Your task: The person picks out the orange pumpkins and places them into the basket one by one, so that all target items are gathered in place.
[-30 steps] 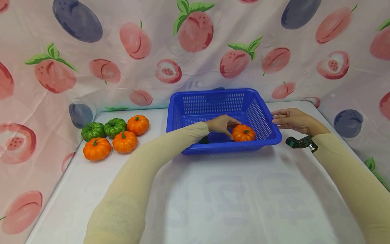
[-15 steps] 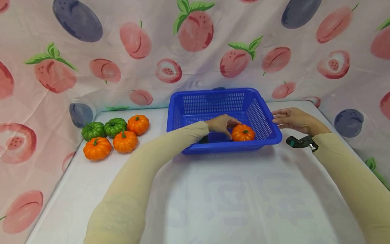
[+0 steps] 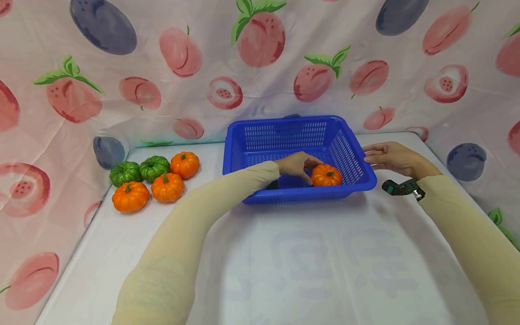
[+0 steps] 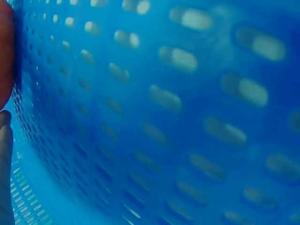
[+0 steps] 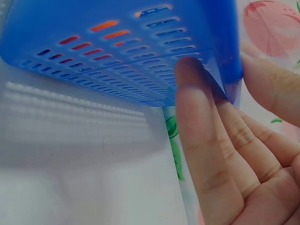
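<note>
A blue perforated plastic basket (image 3: 284, 195) stands on the table near the back. Inside it, by the front right corner, lies an orange pumpkin (image 3: 327, 176) with a short green stem. My left hand (image 3: 295, 164) reaches over the front rim and holds this pumpkin from its left, thumb in front and fingers behind. The left wrist view is filled by the basket wall (image 4: 140, 108), with a finger (image 4: 5, 168) at the left edge. My right hand (image 3: 392, 158) pinches the right rim, its thumb (image 5: 274, 89) above and index finger (image 5: 197, 122) below.
At the left of the white-covered table (image 3: 260, 262) sit two green pumpkins (image 3: 154, 168) and three orange ones (image 3: 131, 197), grouped closely. A fruit-patterned cloth (image 3: 260, 90) hangs right behind the basket. A black wrist mount (image 3: 400, 187) sticks out from the right sleeve.
</note>
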`<state>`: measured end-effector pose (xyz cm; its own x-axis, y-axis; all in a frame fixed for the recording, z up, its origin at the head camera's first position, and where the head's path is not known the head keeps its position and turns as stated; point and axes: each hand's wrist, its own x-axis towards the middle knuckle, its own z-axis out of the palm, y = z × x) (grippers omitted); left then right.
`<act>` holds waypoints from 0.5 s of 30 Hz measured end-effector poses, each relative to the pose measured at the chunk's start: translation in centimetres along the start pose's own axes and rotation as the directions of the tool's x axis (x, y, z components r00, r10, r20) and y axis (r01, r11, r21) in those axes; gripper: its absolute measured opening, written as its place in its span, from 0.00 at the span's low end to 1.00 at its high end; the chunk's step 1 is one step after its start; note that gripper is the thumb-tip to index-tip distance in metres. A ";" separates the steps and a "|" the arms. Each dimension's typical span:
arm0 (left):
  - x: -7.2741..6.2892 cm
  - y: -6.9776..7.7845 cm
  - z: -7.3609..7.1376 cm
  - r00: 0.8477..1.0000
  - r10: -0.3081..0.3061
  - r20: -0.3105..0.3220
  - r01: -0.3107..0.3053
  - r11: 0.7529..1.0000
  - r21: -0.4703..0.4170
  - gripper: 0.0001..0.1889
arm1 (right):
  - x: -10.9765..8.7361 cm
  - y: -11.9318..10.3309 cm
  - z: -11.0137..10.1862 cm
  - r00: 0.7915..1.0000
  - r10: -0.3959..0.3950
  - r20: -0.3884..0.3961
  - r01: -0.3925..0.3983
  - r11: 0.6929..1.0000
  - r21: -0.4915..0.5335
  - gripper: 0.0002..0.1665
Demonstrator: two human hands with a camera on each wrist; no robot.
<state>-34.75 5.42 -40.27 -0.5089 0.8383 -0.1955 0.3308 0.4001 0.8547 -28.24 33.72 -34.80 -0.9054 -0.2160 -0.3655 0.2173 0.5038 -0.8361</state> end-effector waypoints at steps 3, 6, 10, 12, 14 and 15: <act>0.0 0.0 0.1 1.000 0.000 -0.006 0.000 1.000 0.003 0.37 | -0.1 -0.1 0.0 1.000 0.002 0.001 -0.002 1.000 0.006 0.42; 0.1 -0.1 0.2 1.000 0.005 -0.012 -0.005 1.000 0.011 0.37 | -0.1 -0.1 0.1 1.000 0.002 0.002 -0.002 1.000 0.010 0.41; 0.4 -0.2 0.2 1.000 0.005 -0.014 -0.005 1.000 0.022 0.37 | 0.0 0.0 0.0 1.000 0.004 0.000 -0.004 1.000 0.012 0.41; 0.4 -0.2 0.2 1.000 0.003 -0.013 -0.003 1.000 0.024 0.37 | 0.0 0.0 0.0 1.000 0.005 0.000 -0.005 1.000 0.014 0.41; 0.4 -0.2 0.3 1.000 0.002 -0.015 -0.002 1.000 0.027 0.37 | 0.0 0.0 0.0 1.000 0.004 -0.001 -0.004 1.000 0.015 0.41; 0.4 -0.1 0.3 1.000 0.001 -0.016 -0.001 1.000 0.028 0.37 | 0.0 0.0 0.0 1.000 0.003 -0.001 -0.003 1.000 0.016 0.41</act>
<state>-34.78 5.84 -40.57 -0.5213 0.8327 -0.1868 0.3529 0.4096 0.8412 -28.27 33.74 -34.84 -0.9053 -0.2135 -0.3673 0.2257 0.4909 -0.8415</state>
